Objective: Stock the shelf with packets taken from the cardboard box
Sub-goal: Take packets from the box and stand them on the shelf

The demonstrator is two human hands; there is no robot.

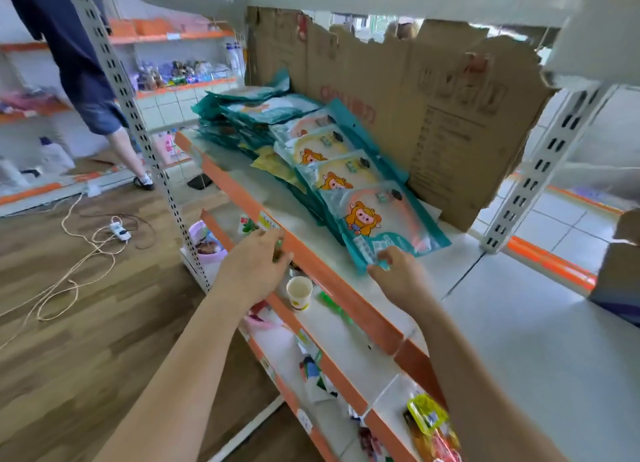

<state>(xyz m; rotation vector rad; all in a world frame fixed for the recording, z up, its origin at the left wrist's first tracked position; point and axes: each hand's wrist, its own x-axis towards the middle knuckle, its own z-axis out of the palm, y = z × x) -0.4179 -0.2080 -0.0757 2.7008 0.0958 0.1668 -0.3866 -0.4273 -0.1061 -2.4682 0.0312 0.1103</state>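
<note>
A row of teal packets with a cartoon figure [332,171] lies overlapping on the white shelf [460,254] with an orange front edge. My right hand [398,274] pinches the bottom edge of the nearest packet [381,222]. My left hand [256,264] rests with its fingers on the shelf's orange edge, and something small and green shows at its fingertips. A torn cardboard sheet [433,108] stands against the back of the shelf behind the packets. No cardboard box with packets is in view.
A paper cup [299,292] and loose small goods lie on the lower shelves. A person [86,81] stands at the left beside a shelf upright. A power strip and cords [119,231] lie on the wooden floor. A yellow snack packet [429,416] lies at bottom right.
</note>
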